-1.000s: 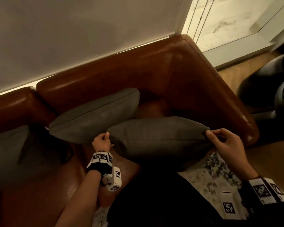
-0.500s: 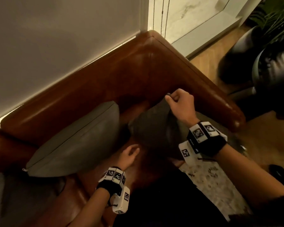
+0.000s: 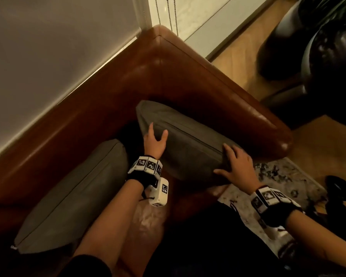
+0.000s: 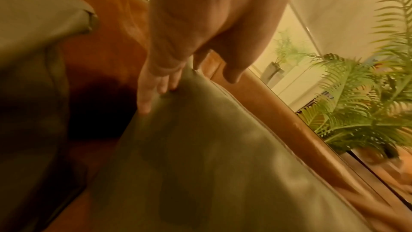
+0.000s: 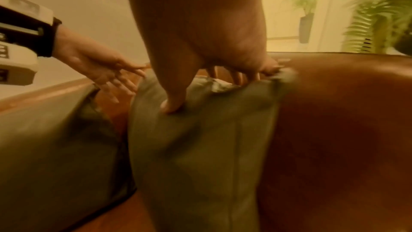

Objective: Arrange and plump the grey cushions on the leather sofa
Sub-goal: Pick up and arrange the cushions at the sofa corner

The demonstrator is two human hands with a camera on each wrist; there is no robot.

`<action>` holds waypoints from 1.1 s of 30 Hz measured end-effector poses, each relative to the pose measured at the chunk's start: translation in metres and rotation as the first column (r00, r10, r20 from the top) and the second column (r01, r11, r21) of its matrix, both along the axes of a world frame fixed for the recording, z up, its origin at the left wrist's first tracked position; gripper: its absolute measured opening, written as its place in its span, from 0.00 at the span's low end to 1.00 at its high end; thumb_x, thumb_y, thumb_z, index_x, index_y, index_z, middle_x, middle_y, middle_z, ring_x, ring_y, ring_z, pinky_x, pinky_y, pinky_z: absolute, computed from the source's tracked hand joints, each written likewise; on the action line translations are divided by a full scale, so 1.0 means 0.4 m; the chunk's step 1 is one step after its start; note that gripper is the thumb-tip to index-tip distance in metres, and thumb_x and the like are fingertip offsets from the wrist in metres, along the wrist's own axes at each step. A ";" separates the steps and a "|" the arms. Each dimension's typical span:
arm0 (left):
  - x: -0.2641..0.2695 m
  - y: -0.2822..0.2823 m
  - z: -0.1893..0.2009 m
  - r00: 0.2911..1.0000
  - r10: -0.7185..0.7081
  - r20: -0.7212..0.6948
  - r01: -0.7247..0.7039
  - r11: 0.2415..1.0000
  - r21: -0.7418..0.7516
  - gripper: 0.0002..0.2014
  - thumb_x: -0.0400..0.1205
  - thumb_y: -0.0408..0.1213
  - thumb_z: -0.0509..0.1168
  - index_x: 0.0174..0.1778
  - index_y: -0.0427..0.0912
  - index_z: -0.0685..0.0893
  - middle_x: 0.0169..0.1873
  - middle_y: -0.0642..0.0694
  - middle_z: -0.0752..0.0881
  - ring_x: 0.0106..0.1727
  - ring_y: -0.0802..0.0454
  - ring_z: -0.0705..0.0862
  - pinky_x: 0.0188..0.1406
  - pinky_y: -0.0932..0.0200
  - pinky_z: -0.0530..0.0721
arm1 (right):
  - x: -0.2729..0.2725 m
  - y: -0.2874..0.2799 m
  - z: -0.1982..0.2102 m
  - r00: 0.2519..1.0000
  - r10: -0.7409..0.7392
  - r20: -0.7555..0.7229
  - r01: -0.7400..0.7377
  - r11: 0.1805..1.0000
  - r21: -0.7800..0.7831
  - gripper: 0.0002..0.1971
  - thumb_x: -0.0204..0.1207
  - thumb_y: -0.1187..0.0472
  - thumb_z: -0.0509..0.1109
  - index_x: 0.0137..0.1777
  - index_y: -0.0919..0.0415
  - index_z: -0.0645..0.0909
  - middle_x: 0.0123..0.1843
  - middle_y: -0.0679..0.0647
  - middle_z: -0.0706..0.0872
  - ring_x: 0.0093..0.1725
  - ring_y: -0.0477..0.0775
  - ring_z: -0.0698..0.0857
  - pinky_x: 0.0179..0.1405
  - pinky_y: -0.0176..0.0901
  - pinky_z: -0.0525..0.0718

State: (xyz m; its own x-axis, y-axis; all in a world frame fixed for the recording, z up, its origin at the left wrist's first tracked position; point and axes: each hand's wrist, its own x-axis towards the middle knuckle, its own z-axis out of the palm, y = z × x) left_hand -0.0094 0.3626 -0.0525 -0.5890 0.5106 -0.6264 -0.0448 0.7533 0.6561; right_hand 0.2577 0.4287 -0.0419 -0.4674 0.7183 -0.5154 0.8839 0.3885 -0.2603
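A grey cushion (image 3: 190, 148) (image 4: 200, 147) (image 5: 200, 147) stands on edge along the arm of the brown leather sofa (image 3: 168, 76). My left hand (image 3: 155, 139) (image 4: 160, 80) lies with straight fingers against the cushion's far end, near the sofa's corner. My right hand (image 3: 235, 163) (image 5: 200, 84) grips the near end, thumb pressed into the front face and fingers over the top edge. A second grey cushion (image 3: 74, 196) (image 5: 51, 138) leans against the backrest to the left, apart from the first.
A pale wall runs behind the backrest, and blind chains (image 3: 168, 13) hang by the sofa's corner. Dark round planters (image 3: 318, 56) with a palm (image 4: 356, 103) stand on the wood floor past the arm. A mottled rug (image 3: 278, 176) lies in front.
The cushion has gone from hanging by one corner in my right hand to standing along the sofa arm. My right hand dropped to its near end; my left rose onto its far end.
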 end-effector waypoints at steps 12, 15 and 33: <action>-0.155 0.149 -0.009 0.929 0.011 -0.369 -0.003 1.000 0.020 0.14 0.81 0.36 0.64 0.59 0.32 0.82 0.57 0.34 0.85 0.59 0.42 0.82 0.49 0.64 0.72 | 0.062 0.018 0.016 0.932 -0.107 -0.347 0.082 0.993 -0.085 0.18 0.73 0.68 0.71 0.33 0.53 0.64 0.35 0.44 0.67 0.35 0.46 0.69 0.40 0.47 0.66; -0.163 0.184 -0.007 0.923 -0.021 -0.385 0.094 0.981 0.171 0.11 0.81 0.35 0.64 0.56 0.33 0.83 0.51 0.35 0.86 0.50 0.51 0.80 0.47 0.67 0.72 | 0.072 0.030 0.103 0.924 0.017 -0.381 0.003 0.999 0.053 0.22 0.72 0.71 0.71 0.35 0.50 0.61 0.36 0.46 0.68 0.34 0.47 0.67 0.37 0.45 0.64; -0.164 0.184 -0.041 0.951 -0.104 -0.292 0.124 0.991 0.048 0.16 0.82 0.43 0.64 0.58 0.35 0.81 0.53 0.38 0.85 0.55 0.46 0.82 0.57 0.57 0.78 | -0.237 -0.097 -0.257 0.406 0.897 0.175 -0.914 0.399 0.073 0.27 0.69 0.65 0.54 0.67 0.56 0.82 0.72 0.48 0.80 0.73 0.49 0.77 0.83 0.50 0.34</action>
